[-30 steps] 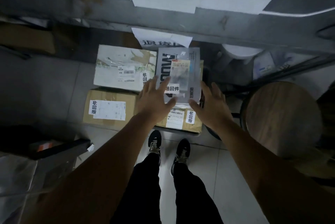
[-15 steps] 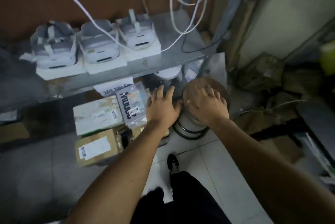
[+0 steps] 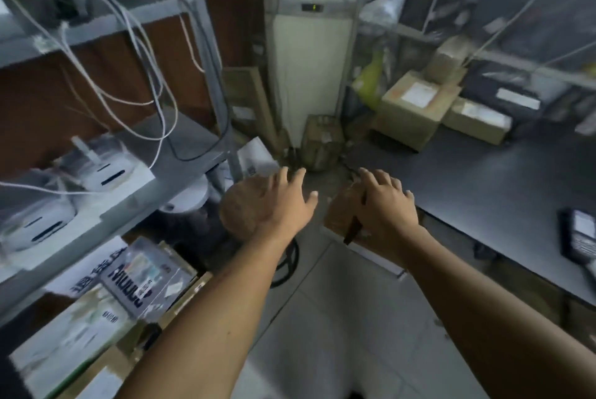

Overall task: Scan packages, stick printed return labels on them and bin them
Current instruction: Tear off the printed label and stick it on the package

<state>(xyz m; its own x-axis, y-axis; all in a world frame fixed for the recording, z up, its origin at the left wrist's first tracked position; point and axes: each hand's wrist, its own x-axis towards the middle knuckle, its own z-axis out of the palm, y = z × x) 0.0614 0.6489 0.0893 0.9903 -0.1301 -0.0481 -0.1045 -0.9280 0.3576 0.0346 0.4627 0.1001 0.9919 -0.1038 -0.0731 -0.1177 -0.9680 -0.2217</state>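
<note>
Hovering side by side above the floor, both hands hold nothing: left hand (image 3: pixel 283 205) with fingers spread, right hand (image 3: pixel 385 205) with fingers relaxed and extended. Labelled packages (image 3: pixel 142 282) lie stacked under the shelf (image 3: pixel 135 201) at lower left. More boxes (image 3: pixel 416 105) sit on the dark desk (image 3: pixel 483 192) at right, a handheld scanner (image 3: pixel 580 234) near its edge. Image blurred.
</note>
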